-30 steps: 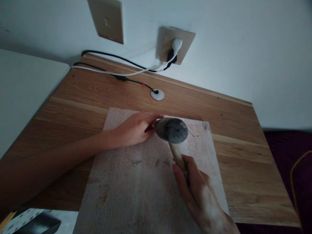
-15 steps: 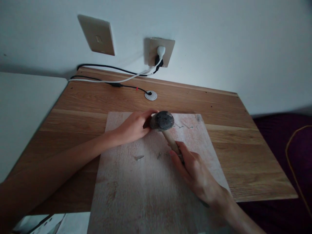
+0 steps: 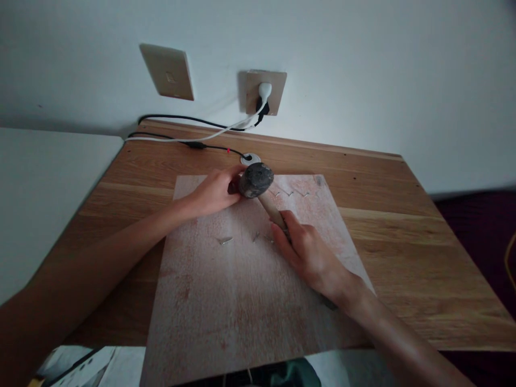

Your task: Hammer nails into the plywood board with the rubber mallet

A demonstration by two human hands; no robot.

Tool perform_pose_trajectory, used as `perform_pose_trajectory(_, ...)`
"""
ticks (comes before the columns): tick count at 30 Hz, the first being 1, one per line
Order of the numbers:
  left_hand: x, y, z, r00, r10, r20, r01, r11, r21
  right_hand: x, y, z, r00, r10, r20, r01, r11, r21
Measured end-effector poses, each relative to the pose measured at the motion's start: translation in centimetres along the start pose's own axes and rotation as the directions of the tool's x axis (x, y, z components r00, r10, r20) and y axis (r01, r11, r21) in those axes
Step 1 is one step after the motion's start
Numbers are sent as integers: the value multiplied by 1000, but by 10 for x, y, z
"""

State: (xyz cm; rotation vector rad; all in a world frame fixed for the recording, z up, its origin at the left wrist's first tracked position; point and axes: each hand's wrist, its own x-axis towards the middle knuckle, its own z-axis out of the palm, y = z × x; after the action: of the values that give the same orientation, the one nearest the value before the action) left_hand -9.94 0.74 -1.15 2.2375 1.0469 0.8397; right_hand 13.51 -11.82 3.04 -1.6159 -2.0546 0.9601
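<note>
My right hand (image 3: 308, 250) is wrapped round the wooden handle of a mallet (image 3: 256, 180) with a dark, worn head. That head hangs over the far part of a pale, reddish-stained board (image 3: 226, 301). My left hand (image 3: 217, 189) rests at the board's far edge, fingers drawn together right beside the mallet head. The head hides its fingertips, so what they pinch cannot be made out. Several thin nails (image 3: 290, 193) stand in a row to the right of the mallet head. Another nail (image 3: 226, 241) is nearer me on the board, with more partly behind my right hand.
The board lies on a wooden desk (image 3: 403, 258) against a white wall. Black and white cables (image 3: 193, 141) run from a wall socket (image 3: 278, 88) across the desk's back, past a round cable hole (image 3: 250, 159). A white surface (image 3: 52, 183) adjoins at the left.
The board, with both hands and the mallet, sits farther up towards the cable hole, and its near edge now shows. The mallet head has shifted slightly left. My view has moved a little.
</note>
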Motion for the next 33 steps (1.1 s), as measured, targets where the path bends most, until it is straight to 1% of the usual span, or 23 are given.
perform_pose_trajectory(4,2,-8,-6,998,-14,-55,16,999,48,17,-2,-5,998,-55,36,55,998,-15)
perform_pose_trajectory(8,1,-9,-7,998,-6,-58,9,998,54,18,-4,-8,994,-87,64,88,996,-18)
perform_pose_trajectory(11,2,-9,-7,999,14,-43,-12,998,65,15,-4,-7,995,-82,60,84,996,-30)
perform_pose_trajectory(16,4,-7,-6,999,36,-21,-34,997,62,12,-1,-8,993,-27,114,29,999,-17)
perform_pose_trajectory(19,6,-6,-5,999,54,-9,-53,998,36,12,0,-10,992,-21,126,24,999,-25)
perform_pose_trajectory(21,6,-5,-5,998,58,-5,-58,998,18,13,0,-10,994,-38,105,39,999,-13)
perform_pose_trajectory(26,9,-5,-4,997,69,20,-69,998,-10,11,1,-3,993,-119,-5,119,993,-11)
perform_pose_trajectory(29,11,-4,-3,997,66,42,-65,998,-18,7,4,-1,993,-112,-18,112,994,-15)
perform_pose_trajectory(33,12,-4,-2,997,70,43,-70,998,-6,4,7,1,992,-118,-41,118,993,-3)
